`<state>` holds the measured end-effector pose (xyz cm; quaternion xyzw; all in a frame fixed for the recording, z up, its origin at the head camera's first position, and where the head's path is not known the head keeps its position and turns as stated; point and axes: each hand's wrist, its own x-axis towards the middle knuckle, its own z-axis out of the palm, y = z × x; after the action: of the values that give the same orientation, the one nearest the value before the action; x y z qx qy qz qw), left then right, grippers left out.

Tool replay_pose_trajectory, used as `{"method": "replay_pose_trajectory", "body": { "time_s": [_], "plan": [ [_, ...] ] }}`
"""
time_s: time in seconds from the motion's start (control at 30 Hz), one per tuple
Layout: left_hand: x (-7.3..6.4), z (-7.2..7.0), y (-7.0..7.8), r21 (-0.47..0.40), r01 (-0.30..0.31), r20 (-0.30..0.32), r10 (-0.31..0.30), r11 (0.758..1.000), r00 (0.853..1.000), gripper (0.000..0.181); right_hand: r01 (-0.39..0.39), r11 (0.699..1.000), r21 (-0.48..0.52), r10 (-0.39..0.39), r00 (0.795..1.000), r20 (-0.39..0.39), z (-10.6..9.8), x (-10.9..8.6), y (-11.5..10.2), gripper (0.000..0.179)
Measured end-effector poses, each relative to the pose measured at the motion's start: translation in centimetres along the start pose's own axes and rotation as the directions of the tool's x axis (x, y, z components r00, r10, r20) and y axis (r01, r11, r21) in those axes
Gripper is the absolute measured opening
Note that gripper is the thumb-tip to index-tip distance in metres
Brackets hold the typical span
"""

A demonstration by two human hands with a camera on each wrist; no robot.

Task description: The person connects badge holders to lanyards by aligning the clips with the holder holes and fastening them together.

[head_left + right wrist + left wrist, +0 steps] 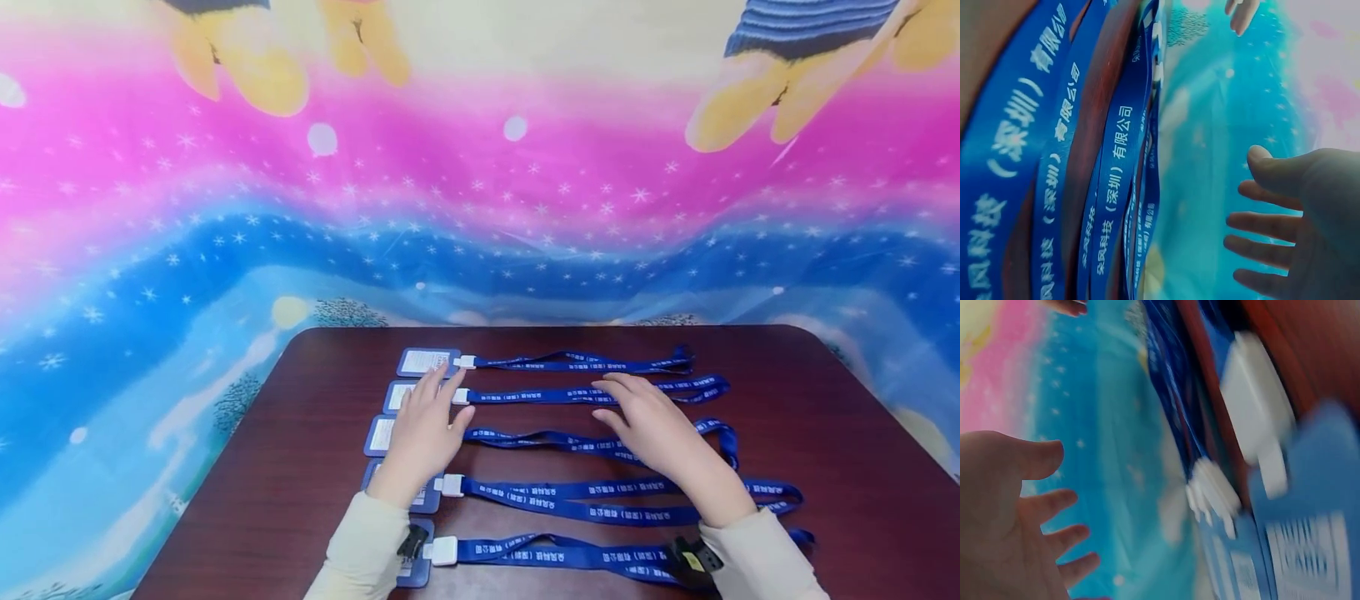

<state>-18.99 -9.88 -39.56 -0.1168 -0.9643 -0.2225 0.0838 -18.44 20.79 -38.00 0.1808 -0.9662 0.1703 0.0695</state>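
Several blue lanyards with white lettering lie side by side across the table, each with a blue badge holder at its left end. My left hand (426, 421) hovers over the badge ends, fingers spread and holding nothing. Under its fingertips lie the farthest badge holder (427, 362) and the second badge holder (394, 397). My right hand (645, 421) is above the straps, its fingers loosely extended and nothing in them; the second lanyard (525, 397) passes beneath its fingertips. Closest to me, the nearest lanyard (555, 550) has a white clip (444, 551), with its badge holder partly hidden by my left sleeve.
The dark reddish-brown table (285, 467) has rounded far corners. Behind it hangs a colourful backdrop (480, 208) with snowflakes, reaching down to the far table edge. Both wrists wear black straps, and the right strap (693, 560) overlaps the nearest lanyard.
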Motion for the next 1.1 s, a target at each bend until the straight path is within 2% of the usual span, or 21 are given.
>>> {"method": "replay_pose_trajectory", "body": {
  "time_s": [0.2,0.3,0.4,0.53,0.83,1.1],
  "plan": [
    [-1.3,0.3,2.5,0.063,-0.047,-0.042,0.05,0.997,0.998,0.069,-0.023,0.999,-0.042,0.021,0.998,-0.052,-0.2,-1.3,-0.3,0.058],
    [-1.5,0.8,3.0,0.106,-0.067,-0.065,0.074,0.992,0.995,0.073,-0.032,0.995,-0.095,0.024,0.997,-0.079,0.3,-1.2,-0.4,0.063],
    [-1.5,1.4,2.9,0.135,-0.076,-0.079,0.087,0.988,0.993,0.075,-0.039,0.99,-0.139,0.026,0.996,-0.09,0.9,-1.2,-0.4,0.066],
    [-1.6,1.7,2.5,0.143,-0.06,-0.068,0.07,0.988,0.995,0.074,-0.039,0.986,-0.161,0.027,0.997,-0.078,1.6,-1.3,-0.4,0.065],
    [-1.7,1.5,2.0,0.112,-0.011,-0.028,0.014,0.994,1.0,0.077,-0.049,0.983,-0.179,0.043,0.998,-0.039,1.9,-1.4,-0.4,0.067],
    [-1.5,1.4,1.7,0.125,-0.019,-0.013,0.021,0.992,1.0,0.078,-0.066,0.985,-0.162,0.065,0.998,-0.008,1.8,-1.4,-0.5,0.07]
  ]
}}
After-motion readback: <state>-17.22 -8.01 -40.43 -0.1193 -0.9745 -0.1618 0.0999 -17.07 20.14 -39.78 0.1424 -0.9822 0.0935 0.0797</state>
